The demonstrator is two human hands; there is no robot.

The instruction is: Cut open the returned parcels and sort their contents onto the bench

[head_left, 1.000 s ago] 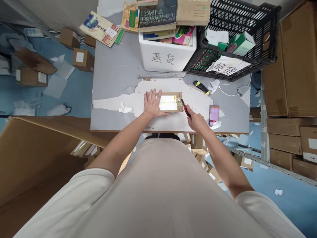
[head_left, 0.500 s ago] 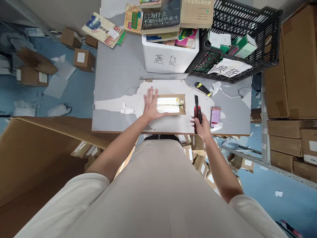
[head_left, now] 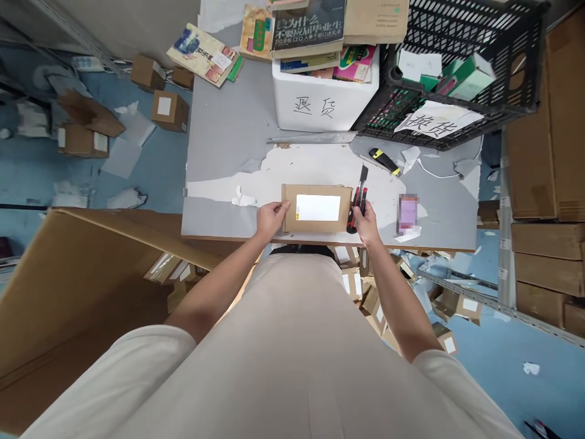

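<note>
Nr table edge (head_left: 214, 237), L hand (head_left: 272, 218) pinches box (head_left: 290, 225), R hand (head_left: 368, 225) grips cutter (head_left: 363, 177), room behind.

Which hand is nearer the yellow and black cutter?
Right. Your right hand is on your side of the yellow cutter, slightly left; your left hand is farther left, at the left edge of the box.

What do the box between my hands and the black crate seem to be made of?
The box looks like matte brown cardboard, from its dull papery surface; the black crate is probably moulded plastic, dull or satin, given its evenly slotted walls.
</note>
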